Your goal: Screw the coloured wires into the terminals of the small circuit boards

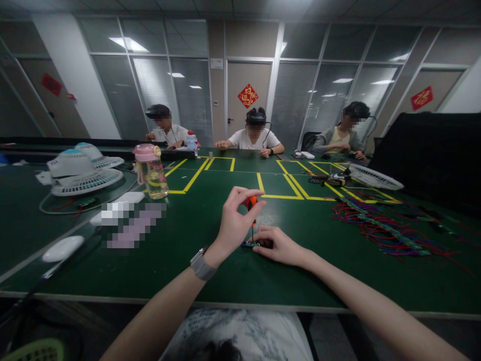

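- Orange-handled screwdriver [253,201] stands nearly upright, its long axis running from the left hand [235,215] above down to a small circuit board [247,245] on the green table [199,220], in from the near edge and about midway between the left and right edges
- Left hand arches over the handle, thumb and forefinger spread apart with the orange showing between them; whether any finger presses on it I cannot tell
- Right hand [277,244] rests low on the table, thumb and fingertips drawn together on the board's right end, just beside the shaft
- Of the two, the left hand is nearer the handle and the right hand nearer the tip; the tip's contact with the board is too small to make out
- Grey-strapped watch [204,264] circles the left wrist
- Toward the table's left edge stand a clear bottle [152,173] with a pink lid and white slatted housings [86,173]; a white rounded thing [63,249] lies nearer the near left corner
- Toward the right edge spreads a bundle of red and blue wires [379,225], with a white slatted disc [376,177] beyond it
- Yellow tape lines [282,197] run between the hands and the far edge, where a co-worker in white [257,144] sits
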`<state>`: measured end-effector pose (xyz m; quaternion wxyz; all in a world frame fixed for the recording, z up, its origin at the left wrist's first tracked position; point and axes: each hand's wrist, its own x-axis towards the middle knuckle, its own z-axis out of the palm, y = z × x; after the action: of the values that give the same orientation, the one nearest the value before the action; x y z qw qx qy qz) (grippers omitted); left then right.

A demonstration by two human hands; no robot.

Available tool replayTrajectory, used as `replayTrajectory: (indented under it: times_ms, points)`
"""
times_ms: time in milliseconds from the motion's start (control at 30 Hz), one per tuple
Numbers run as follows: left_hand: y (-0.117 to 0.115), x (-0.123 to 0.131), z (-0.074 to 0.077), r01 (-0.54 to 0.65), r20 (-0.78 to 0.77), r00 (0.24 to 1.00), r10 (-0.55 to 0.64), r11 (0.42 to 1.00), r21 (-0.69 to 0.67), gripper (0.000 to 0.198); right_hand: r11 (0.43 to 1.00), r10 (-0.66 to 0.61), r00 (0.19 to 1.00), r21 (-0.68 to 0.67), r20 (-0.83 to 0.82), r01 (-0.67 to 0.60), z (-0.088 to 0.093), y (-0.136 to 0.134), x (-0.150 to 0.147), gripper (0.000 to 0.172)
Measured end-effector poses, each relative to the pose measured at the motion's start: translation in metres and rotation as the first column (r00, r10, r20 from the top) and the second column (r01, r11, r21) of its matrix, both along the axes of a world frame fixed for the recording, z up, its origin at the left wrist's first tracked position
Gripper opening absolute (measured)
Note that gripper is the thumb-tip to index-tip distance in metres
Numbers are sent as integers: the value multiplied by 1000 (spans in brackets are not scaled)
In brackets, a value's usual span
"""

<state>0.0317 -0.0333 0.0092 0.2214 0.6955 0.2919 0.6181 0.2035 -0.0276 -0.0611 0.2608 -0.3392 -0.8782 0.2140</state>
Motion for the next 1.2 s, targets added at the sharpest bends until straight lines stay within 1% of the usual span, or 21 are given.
replayTrajectory:
  times_ms: [33, 67, 133, 200, 233, 267, 300, 400, 467, 500, 567, 633, 700, 733, 800, 900, 967, 1000, 1067, 1133, 1200]
  points:
    - [0, 0, 0, -15, -6, 1000, 15, 1000, 7, 18, 1000, -1, 1000, -1, 0, 2, 0, 0, 0, 21]
    - [0, 0, 0, -2, -1, 1000, 2, 1000, -2, 20, 1000, -3, 1000, -1, 0, 3, 0, 0, 0, 21]
    - [0, 0, 0, 99, 41, 995, -96, 994, -53, 27, 1000, -1, 1000, -4, -1, 1, 1, 0, 0, 20]
    - [0, 2, 0, 216, 98, 974, -206, 971, -107, 33, 1000, 4, 1000, -6, -1, -4, 2, 0, 0, 21]
    - [0, 2, 0, 247, 110, 966, -234, 961, -123, 33, 1000, 7, 1000, -5, 0, -7, 2, 0, -1, 20]
    - [-1, 3, -1, 248, 106, 966, -235, 961, -123, 33, 1000, 10, 1000, -2, 0, -10, 2, 0, -1, 20]
    - [-1, 3, -1, 220, 82, 974, -212, 969, -108, 31, 1000, 11, 1000, 2, -1, -11, 1, 0, -1, 20]
    - [0, 1, 0, 58, -1, 998, -58, 998, 2, 23, 1000, 7, 1000, 11, -8, -7, 0, 1, -1, 20]
    - [0, 0, 0, -4, -22, 1000, 5, 999, 43, 21, 1000, 6, 1000, 12, -10, -6, 0, 1, -1, 20]
    - [0, -1, 0, 2, -27, 1000, -1, 999, 43, 21, 1000, 7, 1000, 11, -10, -7, 0, 1, -1, 20]
    - [0, -1, 0, 78, -19, 997, -78, 997, 21, 26, 1000, 10, 1000, 5, -10, -10, 0, 0, -1, 20]
    - [0, 0, -1, 187, 37, 982, -186, 982, -25, 33, 1000, 9, 1000, -4, -9, -9, 2, 0, -1, 20]
    - [0, 1, -2, 252, 103, 964, -243, 964, -80, 34, 1000, 2, 1000, -10, -4, -2, 3, 0, -1, 20]
    - [0, 2, -3, 250, 118, 964, -238, 963, -99, 34, 1000, -1, 1000, -10, -1, 1, 3, 0, -1, 20]
    - [-1, 2, -3, 179, 90, 981, -171, 980, -90, 30, 1000, -4, 1000, -9, 4, 4, 4, 0, -2, 20]
    - [-1, 0, -1, 25, 12, 1000, -25, 1000, 10, 20, 1000, -7, 1000, -11, 0, 7, 3, 0, -2, 20]
    - [-1, -1, 0, -11, -17, 1000, 12, 999, 49, 19, 1000, -5, 1000, -12, -7, 5, 2, 0, -2, 20]
    - [-1, -1, 1, 2, -23, 1000, -1, 999, 50, 21, 1000, -4, 1000, -12, -9, 4, 2, 0, -2, 20]
    - [-1, -2, 1, 84, -6, 996, -84, 996, 18, 27, 1000, -1, 1000, -15, -12, 1, 2, 0, -2, 20]
    - [-1, -1, 1, 184, 59, 982, -181, 982, -41, 32, 1000, -1, 1000, -19, -12, 1, 3, -1, -2, 20]
    - [-1, 1, 0, 229, 122, 968, -217, 969, -95, 33, 1000, -3, 1000, -22, -9, 3, 3, -1, -2, 21]
